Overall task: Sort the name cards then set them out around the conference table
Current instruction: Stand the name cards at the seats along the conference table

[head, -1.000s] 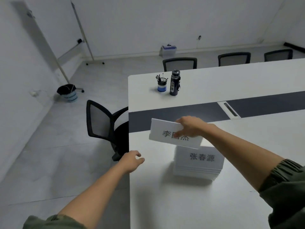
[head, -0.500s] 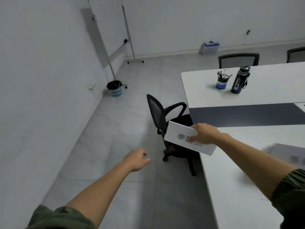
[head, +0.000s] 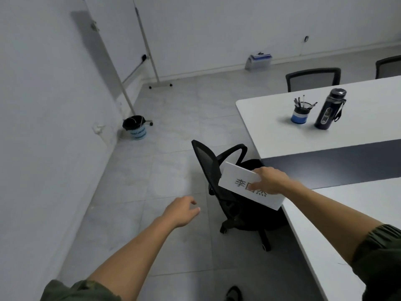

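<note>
Pinching one white name card [head: 249, 185], right-hand fingers [head: 258, 170] grip its upper edge above the desk [head: 325, 246] corner and black office chair [head: 219, 183]. Left hand [head: 181, 210] empty, fingers loosely spread. Advice: stand card upright near the edge, print facing the seat.

Plain white walls [head: 43, 105], no windows in view. Floor [head: 173, 131] of pale grey tiles. Whiteboard on wheeled stand [head: 149, 51] in far corner. Small bin with black liner [head: 135, 127] at left wall's foot. White conference table [head: 271, 118] with dark centre strip, at right. Black mesh chair [head: 213, 181] at table's near end; two more chair backs [head: 312, 79] along far side. Light even, dim, soft shadows.
</note>
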`<state>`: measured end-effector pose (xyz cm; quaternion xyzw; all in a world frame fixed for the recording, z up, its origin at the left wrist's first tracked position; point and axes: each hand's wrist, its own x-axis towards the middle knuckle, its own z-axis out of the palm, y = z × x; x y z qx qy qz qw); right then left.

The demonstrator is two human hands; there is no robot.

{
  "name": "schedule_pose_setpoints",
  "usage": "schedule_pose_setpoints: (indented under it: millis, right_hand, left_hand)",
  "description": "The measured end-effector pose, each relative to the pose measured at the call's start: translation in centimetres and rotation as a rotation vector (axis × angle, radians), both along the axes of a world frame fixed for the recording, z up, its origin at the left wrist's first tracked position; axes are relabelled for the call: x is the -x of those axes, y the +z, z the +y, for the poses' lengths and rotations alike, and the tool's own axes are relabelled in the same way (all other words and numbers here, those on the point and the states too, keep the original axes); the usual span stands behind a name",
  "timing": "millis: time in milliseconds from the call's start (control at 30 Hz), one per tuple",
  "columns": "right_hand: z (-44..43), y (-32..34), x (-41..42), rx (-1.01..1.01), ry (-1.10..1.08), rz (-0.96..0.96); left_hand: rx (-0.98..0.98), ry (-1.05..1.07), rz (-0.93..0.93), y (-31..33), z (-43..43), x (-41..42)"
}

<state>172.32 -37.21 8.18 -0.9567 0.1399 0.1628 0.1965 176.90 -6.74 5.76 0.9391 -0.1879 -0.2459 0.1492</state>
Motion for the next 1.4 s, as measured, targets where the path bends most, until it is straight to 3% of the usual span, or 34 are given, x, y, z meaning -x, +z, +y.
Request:
schedule_pose_setpoints:
  millis: [300, 433, 767, 1000, 1400]
  right_hand:
    - [-6.2, 0.9, -11.7, 0.012, -0.175, 0.077]
    - [-8.6, 0.5, -13.0, 0.009, -0.263, 0.094]
    - [-13.7, -1.6, -13.8, -0.041, -0.793, 0.118]
    - [-16.3, -2.2, -8.6, -0.034, -1.165, 0.138]
    - [-29.6, -8.0, -4.3, -0.029, -1.389, 0.204]
  left_hand:
    - [0.032, -0.15, 0.038, 2.7, -8.2, -17.4]
    - [0.036, -0.263, 0.049, 2.6, -11.9, -21.8]
    - [-0.019, -0.711, 0.08, 0.6, -26.0, -35.5]
    - [-0.1, -1.041, 0.129, -1.5, -37.8, -34.9]
    - [-0.2, -1.193, 0.022, -8.7, -51.1, -29.4]
